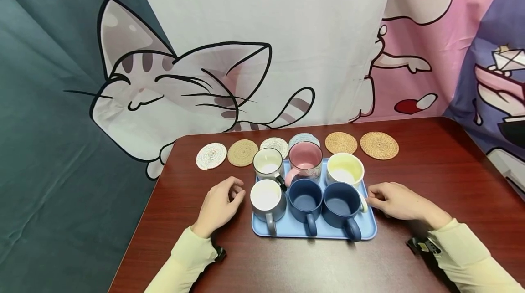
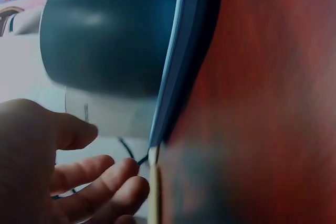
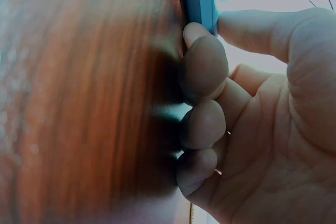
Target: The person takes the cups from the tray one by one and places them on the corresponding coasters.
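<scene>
A light blue tray [image 1: 287, 229] lies on the table, loaded with two rows of mugs. At the back stand a white mug with a dark rim [image 1: 268, 164], a pink mug [image 1: 305, 158] and a cream mug with a yellow inside [image 1: 345, 170]. A grey mug [image 1: 268, 202] and two navy mugs, one in the middle [image 1: 305, 199] and one at the right [image 1: 340, 206], fill the front. My left hand [image 1: 221, 204] is left of the tray, apart from it, fingers loosely bent around nothing. With thumb and forefinger, my right hand [image 3: 252, 103] pinches the tray's right edge [image 3: 201, 1].
Round woven coasters line the table's back, from a white one [image 1: 211, 156] at left to a tan one [image 1: 379, 145] at right. Behind the table [image 1: 328, 265] hangs a cartoon-printed cloth [image 1: 328, 33]. A dark wrist strap [image 1: 424, 245] shows below the right sleeve.
</scene>
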Motion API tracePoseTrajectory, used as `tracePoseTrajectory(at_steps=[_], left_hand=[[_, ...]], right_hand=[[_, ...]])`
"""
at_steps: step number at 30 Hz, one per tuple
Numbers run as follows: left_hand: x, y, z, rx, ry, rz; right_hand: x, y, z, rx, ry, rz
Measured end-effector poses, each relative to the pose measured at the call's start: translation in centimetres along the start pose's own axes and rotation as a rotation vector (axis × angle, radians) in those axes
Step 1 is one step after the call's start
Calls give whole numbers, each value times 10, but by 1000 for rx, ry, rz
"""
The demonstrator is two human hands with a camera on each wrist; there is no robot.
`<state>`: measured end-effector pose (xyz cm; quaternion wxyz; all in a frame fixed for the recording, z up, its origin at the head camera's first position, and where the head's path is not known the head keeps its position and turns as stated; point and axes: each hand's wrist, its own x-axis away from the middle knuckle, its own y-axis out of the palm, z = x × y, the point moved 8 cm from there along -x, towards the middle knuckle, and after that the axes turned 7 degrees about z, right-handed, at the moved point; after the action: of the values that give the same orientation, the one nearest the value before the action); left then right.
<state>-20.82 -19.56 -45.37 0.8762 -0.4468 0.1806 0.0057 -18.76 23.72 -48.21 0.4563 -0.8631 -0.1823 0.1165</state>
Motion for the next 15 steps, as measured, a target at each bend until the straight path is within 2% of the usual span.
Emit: tracePoseTrajectory(at_steps=[5, 12, 15], left_hand=[[13, 8, 9, 211, -60, 38], [33, 12, 23, 564, -102, 216], [43, 15, 31, 710, -107, 223]], right_hand=[[0, -2, -1, 5, -3, 12], [0, -1, 1, 15, 19, 10], [-1, 1, 1, 7, 26, -1]])
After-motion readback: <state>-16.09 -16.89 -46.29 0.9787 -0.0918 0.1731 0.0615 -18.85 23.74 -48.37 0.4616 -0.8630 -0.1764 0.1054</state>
